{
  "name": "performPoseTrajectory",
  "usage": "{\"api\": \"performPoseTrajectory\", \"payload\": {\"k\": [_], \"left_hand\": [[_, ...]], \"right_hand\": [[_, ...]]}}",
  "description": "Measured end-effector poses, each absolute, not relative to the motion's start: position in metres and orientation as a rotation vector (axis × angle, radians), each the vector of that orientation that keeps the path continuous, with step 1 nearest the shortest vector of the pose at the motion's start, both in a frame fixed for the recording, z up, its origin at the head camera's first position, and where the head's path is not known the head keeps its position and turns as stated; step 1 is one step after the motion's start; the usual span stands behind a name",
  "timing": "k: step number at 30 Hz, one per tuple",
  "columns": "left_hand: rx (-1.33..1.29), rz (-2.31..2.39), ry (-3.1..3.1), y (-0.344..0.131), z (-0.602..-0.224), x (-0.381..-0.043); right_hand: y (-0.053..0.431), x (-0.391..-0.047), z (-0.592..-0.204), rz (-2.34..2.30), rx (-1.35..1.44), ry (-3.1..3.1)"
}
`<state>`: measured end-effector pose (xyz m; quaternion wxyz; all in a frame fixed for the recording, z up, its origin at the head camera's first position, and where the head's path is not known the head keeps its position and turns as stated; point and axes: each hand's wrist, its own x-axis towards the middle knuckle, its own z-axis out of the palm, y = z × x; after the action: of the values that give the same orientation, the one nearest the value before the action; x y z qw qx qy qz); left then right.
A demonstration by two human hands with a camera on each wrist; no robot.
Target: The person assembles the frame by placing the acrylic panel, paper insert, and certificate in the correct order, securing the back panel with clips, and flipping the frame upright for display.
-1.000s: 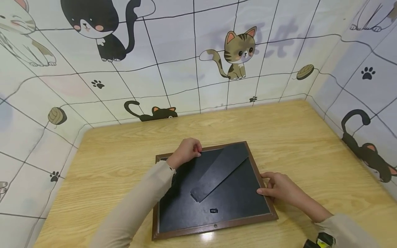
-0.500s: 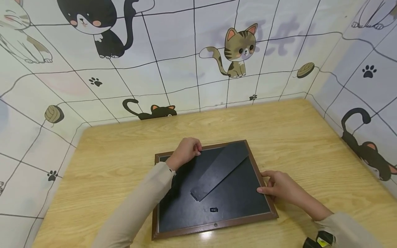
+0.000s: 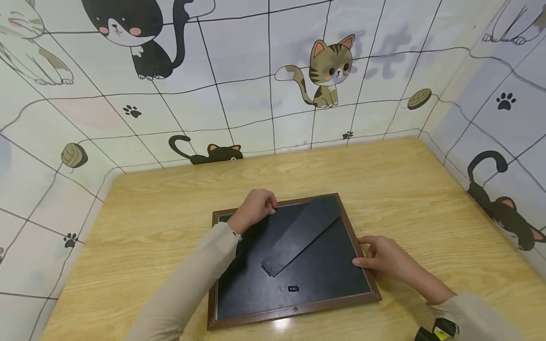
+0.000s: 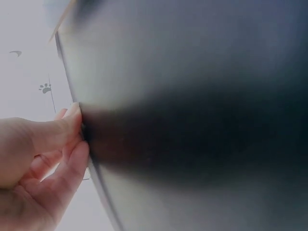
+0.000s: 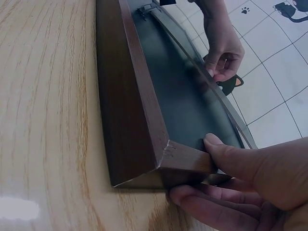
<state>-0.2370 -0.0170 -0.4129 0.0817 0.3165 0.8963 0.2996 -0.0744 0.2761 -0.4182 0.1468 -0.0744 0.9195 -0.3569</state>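
A picture frame [image 3: 294, 310] with a brown rim lies face down on the wooden table, its black backing board [image 3: 328, 265] upward. The black easel stand [image 3: 303, 232] lies folded flat across the board. My left hand [image 3: 257, 207] is at the far rim, and in the left wrist view the thumb and fingertips [image 4: 77, 149] pinch at the edge of the dark board; what exactly sits between them is too blurred to tell. My right hand [image 3: 386, 258] grips the right rim, thumb on top and fingers [image 5: 211, 204] at the outer side and below.
The wood-grain table [image 3: 170, 199] extends around the frame. White walls with printed cats [image 3: 328, 71] and grid lines stand behind and at both sides. A small black hanger [image 3: 293, 288] sits near the board's front edge.
Both hands keep their places on the frame. Only the head view shifts very slightly.
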Motion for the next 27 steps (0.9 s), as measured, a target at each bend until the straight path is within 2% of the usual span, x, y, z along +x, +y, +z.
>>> {"api": "performPoseTrajectory", "payload": {"k": [27], "left_hand": [[0.917,0.947,2.621,-0.0174,-0.412,-0.2404]], "right_hand": [[0.2734,-0.0726,-0.4165,-0.992,-0.18,2.681]]}}
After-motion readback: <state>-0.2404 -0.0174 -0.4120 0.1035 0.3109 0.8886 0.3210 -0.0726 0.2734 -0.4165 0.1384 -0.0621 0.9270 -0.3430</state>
